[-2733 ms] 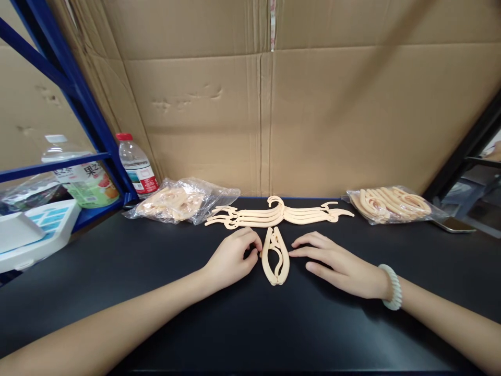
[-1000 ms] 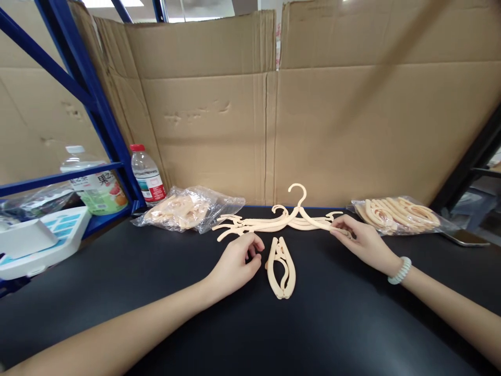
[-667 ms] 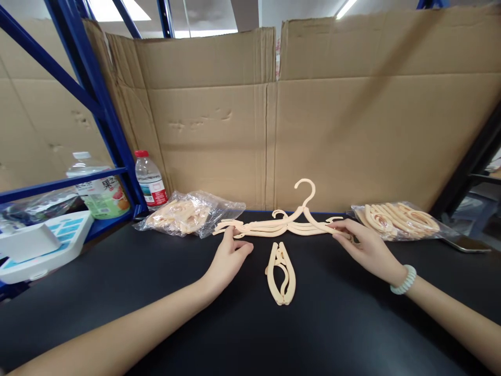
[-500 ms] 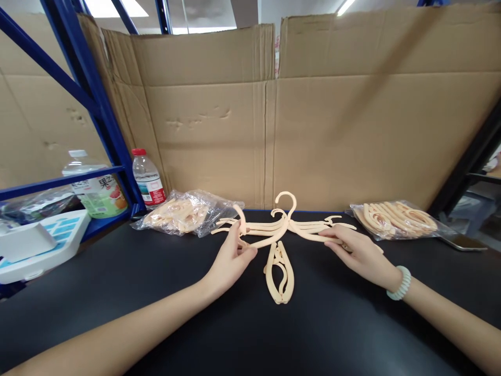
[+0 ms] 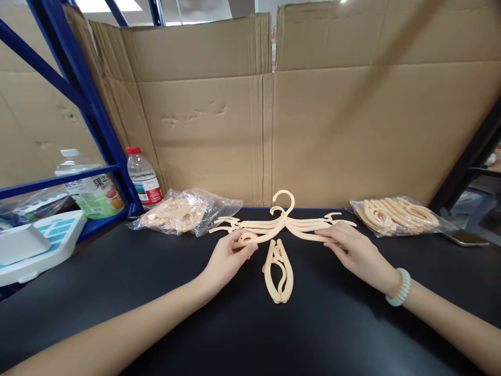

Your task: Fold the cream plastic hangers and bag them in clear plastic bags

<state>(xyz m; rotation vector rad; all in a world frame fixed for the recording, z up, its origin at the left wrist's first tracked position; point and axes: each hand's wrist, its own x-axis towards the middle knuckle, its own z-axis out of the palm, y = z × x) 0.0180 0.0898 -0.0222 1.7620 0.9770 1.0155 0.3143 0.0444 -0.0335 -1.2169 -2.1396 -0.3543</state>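
Observation:
A cream plastic hanger (image 5: pixel 282 227) is lifted a little off a pile of spread hangers (image 5: pixel 309 221) on the black table (image 5: pixel 195 324). My left hand (image 5: pixel 229 259) pinches its left arm tip, which is bent inward. My right hand (image 5: pixel 354 253) grips its right arm. The hook points up and away from me. A folded hanger (image 5: pixel 277 271) lies flat on the table between my hands, touching neither.
A clear bag of folded hangers (image 5: pixel 183 212) lies at the back left, another bag (image 5: pixel 397 214) at the back right. Cardboard (image 5: pixel 313 120) walls the rear. A blue rack (image 5: pixel 78 94), two bottles (image 5: pixel 143 175) and a white device (image 5: pixel 35 240) stand left. A phone (image 5: pixel 464 237) lies right.
Both hands left the folded hanger and went to the pile. The right hand lifted one spread hanger, the left took its other arm, and the hanger came lower and nearer.

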